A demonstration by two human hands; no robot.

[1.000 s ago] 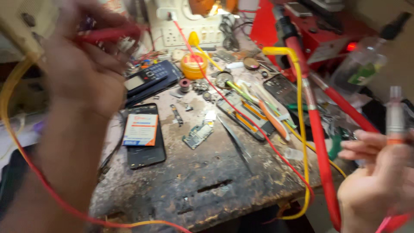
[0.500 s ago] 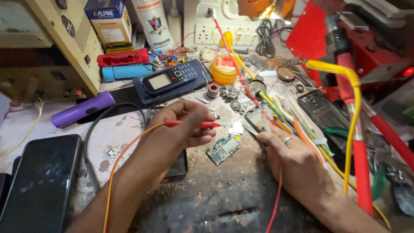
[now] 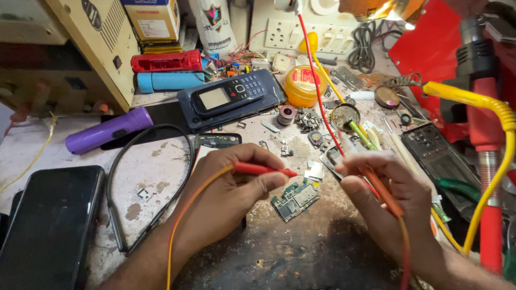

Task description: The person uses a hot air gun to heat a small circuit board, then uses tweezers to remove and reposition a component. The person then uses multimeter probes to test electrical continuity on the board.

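Fingers of the left hand (image 3: 228, 198) pinch a red probe (image 3: 263, 170), its tip just above the small circuit board (image 3: 295, 199) on the counter (image 3: 301, 258); the right hand (image 3: 389, 198) grips an orange probe (image 3: 382, 192). A slip could bridge neighbouring contacts.

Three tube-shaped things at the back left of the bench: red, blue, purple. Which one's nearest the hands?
The purple torch. It lies alone on the worn benchtop, angled toward the left hand, while the red tube and blue tube sit stacked farther back against the cream box.
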